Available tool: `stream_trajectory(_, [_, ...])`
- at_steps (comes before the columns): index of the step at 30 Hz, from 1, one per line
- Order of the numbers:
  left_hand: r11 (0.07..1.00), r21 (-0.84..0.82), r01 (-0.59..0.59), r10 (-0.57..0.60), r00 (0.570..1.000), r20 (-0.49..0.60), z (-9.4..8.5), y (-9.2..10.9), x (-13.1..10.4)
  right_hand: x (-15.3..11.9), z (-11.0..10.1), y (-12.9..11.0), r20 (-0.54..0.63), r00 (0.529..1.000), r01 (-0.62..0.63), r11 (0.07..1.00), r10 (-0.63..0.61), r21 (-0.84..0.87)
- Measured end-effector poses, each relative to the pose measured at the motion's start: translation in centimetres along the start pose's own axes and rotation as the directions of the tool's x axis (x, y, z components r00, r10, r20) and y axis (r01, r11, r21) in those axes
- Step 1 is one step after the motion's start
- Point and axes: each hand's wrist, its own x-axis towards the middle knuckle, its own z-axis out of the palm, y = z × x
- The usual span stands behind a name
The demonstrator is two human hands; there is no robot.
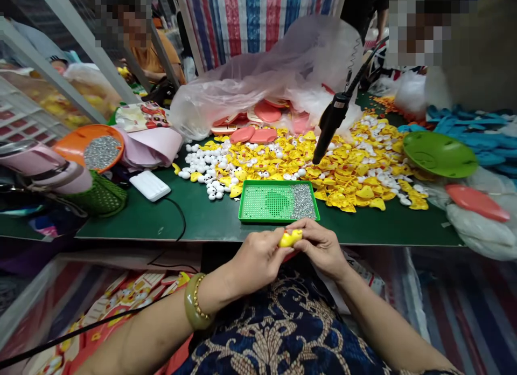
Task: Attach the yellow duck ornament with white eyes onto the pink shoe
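Note:
Just in front of the table's near edge, my left hand (262,255) and my right hand (323,247) pinch a small yellow plastic toy part (290,238) between them. A bit of red shows at its upper left; fingers cover much of it. Right behind my hands lies a green perforated tray (262,202), with small silver screws (304,201) heaped in its right end. Past the tray spreads a large pile of yellow plastic pieces (343,178). White pieces with black dots (208,170) lie at the pile's left.
A black electric screwdriver (332,122) hangs over the pile. To the left are a white power bank (150,186), an orange bowl (68,146) of screws and a pink bottle (52,167). A green dish (440,154) sits at right. Coral-red pieces (264,135) lie behind; people sit beyond.

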Motion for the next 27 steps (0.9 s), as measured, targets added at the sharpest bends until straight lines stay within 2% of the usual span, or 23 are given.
stream_trajectory(2, [0.99,-0.126,0.07,-0.074,0.997,-0.03,-1.1,-0.5,-0.7,-0.1,-1.6,0.3,-0.043,0.999,0.005,0.998,-0.008,-0.066])
stream_trajectory(4, [0.945,-0.271,0.185,-0.227,0.964,-0.135,-2.6,-1.4,-1.5,-0.3,-4.5,1.9,-0.244,0.97,-0.03,0.983,-0.016,-0.182])
stream_trajectory(5, [0.908,-0.347,0.235,-0.324,0.919,-0.225,-3.3,-1.9,-1.9,-0.5,-6.2,3.2,-0.391,0.92,-0.089,0.962,-0.02,-0.257])
stream_trajectory(6, [0.865,-0.422,0.27,-0.42,0.85,-0.316,-3.8,-2.4,-2.2,-0.8,-7.9,4.7,-0.533,0.845,-0.172,0.915,-0.054,-0.366])
stream_trajectory(7, [0.826,-0.488,0.281,-0.496,0.773,-0.395,-4.2,-2.9,-2.5,-1.2,-9.4,6.4,-0.62,0.776,-0.267,0.827,-0.12,-0.494])
stream_trajectory(8, [0.793,-0.548,0.268,-0.55,0.702,-0.452,-4.3,-3.3,-2.8,-1.7,-10.6,8.1,-0.628,0.759,-0.342,0.717,-0.171,-0.608])
stream_trajectory(9, [0.76,-0.601,0.247,-0.591,0.646,-0.483,-4.2,-3.6,-3.0,-2.1,-11.4,9.8,-0.605,0.775,-0.381,0.63,-0.181,-0.677])
stream_trajectory(10, [0.726,-0.652,0.219,-0.624,0.61,-0.489,-3.9,-3.8,-3.2,-2.5,-11.7,11.3,-0.598,0.78,-0.395,0.597,-0.183,-0.698])
stream_trajectory(12, [0.631,-0.755,0.178,-0.688,0.578,-0.439,-2.9,-4.1,-3.6,-3.0,-11.5,13.4,-0.57,0.799,-0.388,0.56,-0.192,-0.732])
stream_trajectory(14, [0.518,-0.843,0.148,-0.758,0.536,-0.372,-2.0,-4.6,-3.8,-3.4,-10.7,14.3,-0.549,0.795,-0.359,0.529,-0.258,-0.769])
stream_trajectory(16, [0.431,-0.895,0.113,-0.82,0.464,-0.336,-1.2,-5.7,-4.2,-3.7,-10.1,14.5,-0.519,0.78,-0.328,0.477,-0.35,-0.816])
stream_trajectory(18, [0.384,-0.92,0.076,-0.857,0.401,-0.324,-0.7,-7.2,-4.7,-3.9,-10.0,14.3,-0.501,0.76,-0.318,0.435,-0.415,-0.843])
stream_trajectory(20, [0.34,-0.939,0.054,-0.881,0.368,-0.298,-0.3,-8.9,-5.2,-4.1,-10.1,14.2,-0.514,0.737,-0.343,0.412,-0.439,-0.844])
stream_trajectory(23, [0.249,-0.968,0.028,-0.909,0.353,-0.223,0.2,-11.1,-5.7,-4.4,-10.3,14.4,-0.567,0.711,-0.404,0.418,-0.416,-0.814])
stream_trajectory(25, [0.202,-0.979,0.012,-0.911,0.369,-0.183,0.4,-12.3,-5.7,-4.6,-10.4,14.6,-0.599,0.698,-0.432,0.435,-0.393,-0.79])
stream_trajectory(27, [0.192,-0.981,-0.002,-0.898,0.402,-0.177,0.7,-13.1,-5.5,-4.8,-10.5,14.8,-0.619,0.689,-0.447,0.453,-0.376,-0.772])
